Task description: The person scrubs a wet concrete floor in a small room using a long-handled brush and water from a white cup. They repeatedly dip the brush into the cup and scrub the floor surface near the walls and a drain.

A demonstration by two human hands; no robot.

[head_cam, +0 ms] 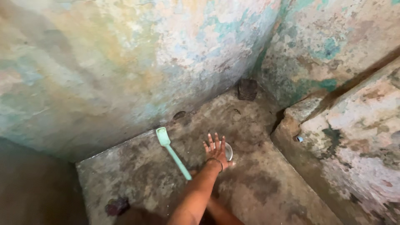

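A small round metal bowl [228, 151], pale and shiny at its rim, is seen on the stained grey concrete floor slab [258, 187], and it is taken here as the landmark. Most of the bowl is covered by one hand [215, 151], which is spread flat above or on it with the fingers [211, 143] extended and apart, clenched on nothing; whether the palm actually presses the bowl cannot be told. A thin dark bangle [216, 161] is worn at that wrist. Which hand this is cannot be settled with confidence, though it is judged the right. A second forearm [221, 212] is glimpsed below the bowl, but its hand is hidden beneath the first arm, so its fingers cannot be judged.

Just left of the bowl a long mint-green plastic spatula [171, 152] lies flat on the slab, its blade pointing away from the bowl toward the peeling, mottled wall [125, 62].

The bowl is judged light, stiff and thin-walled, probably slippery if the slab is wet; it would best be taken by the exposed rim on its right side, pinched between thumb and fingers. The spatula is judged light and slightly flexible, best held at mid-handle.

Far behind the bowl, in the corner, a dark square block [247, 89] stands, its material unclear. To the lower left of the bowl a dark purplish lump [117, 206] cannot be identified. The bowl's contents are concealed.
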